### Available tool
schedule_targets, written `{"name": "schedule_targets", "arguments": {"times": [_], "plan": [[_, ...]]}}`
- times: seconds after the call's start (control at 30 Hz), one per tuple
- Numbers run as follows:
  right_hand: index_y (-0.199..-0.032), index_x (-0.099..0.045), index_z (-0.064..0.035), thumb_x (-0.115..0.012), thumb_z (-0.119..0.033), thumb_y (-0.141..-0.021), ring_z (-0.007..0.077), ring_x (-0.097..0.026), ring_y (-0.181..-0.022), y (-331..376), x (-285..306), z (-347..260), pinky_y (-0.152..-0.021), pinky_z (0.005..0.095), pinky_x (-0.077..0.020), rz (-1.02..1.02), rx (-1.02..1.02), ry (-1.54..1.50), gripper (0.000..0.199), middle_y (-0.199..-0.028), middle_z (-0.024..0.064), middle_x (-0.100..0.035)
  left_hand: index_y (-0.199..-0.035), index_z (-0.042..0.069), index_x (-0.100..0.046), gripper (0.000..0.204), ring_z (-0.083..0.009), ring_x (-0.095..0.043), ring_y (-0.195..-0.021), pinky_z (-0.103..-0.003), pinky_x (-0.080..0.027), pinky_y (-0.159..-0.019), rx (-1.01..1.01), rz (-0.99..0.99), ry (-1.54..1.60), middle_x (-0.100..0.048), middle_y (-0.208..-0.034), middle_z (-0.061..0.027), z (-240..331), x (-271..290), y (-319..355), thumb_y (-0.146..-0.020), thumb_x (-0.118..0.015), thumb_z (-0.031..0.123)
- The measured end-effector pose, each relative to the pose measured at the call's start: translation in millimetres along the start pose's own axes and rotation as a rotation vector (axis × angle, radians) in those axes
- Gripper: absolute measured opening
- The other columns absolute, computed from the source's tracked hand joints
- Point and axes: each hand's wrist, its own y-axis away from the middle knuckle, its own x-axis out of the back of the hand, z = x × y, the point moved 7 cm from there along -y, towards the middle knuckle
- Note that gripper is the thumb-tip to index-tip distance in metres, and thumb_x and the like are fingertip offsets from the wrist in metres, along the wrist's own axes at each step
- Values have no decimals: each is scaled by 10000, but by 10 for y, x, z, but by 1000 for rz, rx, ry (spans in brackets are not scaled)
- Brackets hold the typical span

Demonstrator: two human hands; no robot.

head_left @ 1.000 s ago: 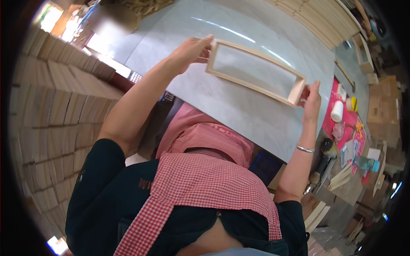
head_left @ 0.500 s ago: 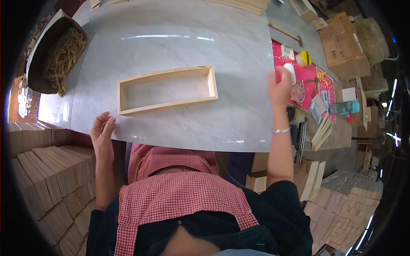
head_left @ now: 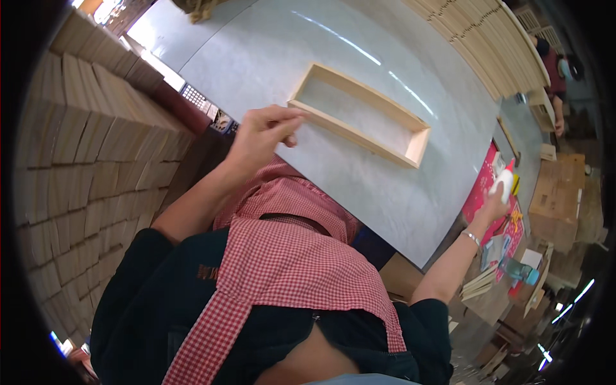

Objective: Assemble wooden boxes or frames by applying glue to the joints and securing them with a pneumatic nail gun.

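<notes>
Left hand (head_left: 264, 136) loosely curled; right hand (head_left: 494, 206) clasped, right arm (head_left: 449, 266) outstretched.

The frame (head_left: 350, 134) lies on the table (head_left: 398, 208). Block stacks (head_left: 86, 157) stand left; the bottle (head_left: 504, 182) (in the right hand (head_left: 493, 205)) is right.
</notes>
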Motion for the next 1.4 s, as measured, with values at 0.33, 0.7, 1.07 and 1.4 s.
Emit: {"name": "schedule_targets", "arguments": {"times": [0.33, 0.7, 1.07, 1.4], "plan": [[-1190, -528, 11, -686, -278, -925, 167, -584, -638, 2252, -512, -1329, -514, 232, -456, -417, 149, -674, 423, -901, 132, -618, -1202, 29, -677, 326, -293, -678, -859, -374, -555, -801, -583, -228, -699, -670, -1144, -126, -86, -964, -54, -904, -674, 163], [-1189, -547, -56, -682, -293, -910, 181, -591, -727, 3456, -1208, -1607, -516, 230, -462, -917, 225, -431, 390, -1028, 124, -604, -1334, 86, -576, 516, -320, -271, -1503, -504, -200, -1242, -998, -216, -1119, -340, -1578, -163, -492, -861, 361, -884, -696, 309], [-1232, -534, -60, -709, -272, -892, 222, -605, -913, 3566, -1437, -1657, -685, 276, -508, -984, 374, -319, 437, -1145, 124, -589, -1208, 17, -633, 443, -358, -321, -1470, -502, -262, -1214, -987, -274, -966, -455, -1462, -212, -569, -807, 333, -919, -645, 353], [-1245, -510, -47, -744, -229, -870, 249, -600, -981, 3522, -1593, -1813, -862, 338, -513, -905, 593, -271, 478, -1156, 128, -587, -1176, -5, -631, 443, -349, -317, -1479, -493, -284, -1213, -1007, -306, -970, -477, -1436, -211, -558, -805, 337, -911, -658, 349]]}}
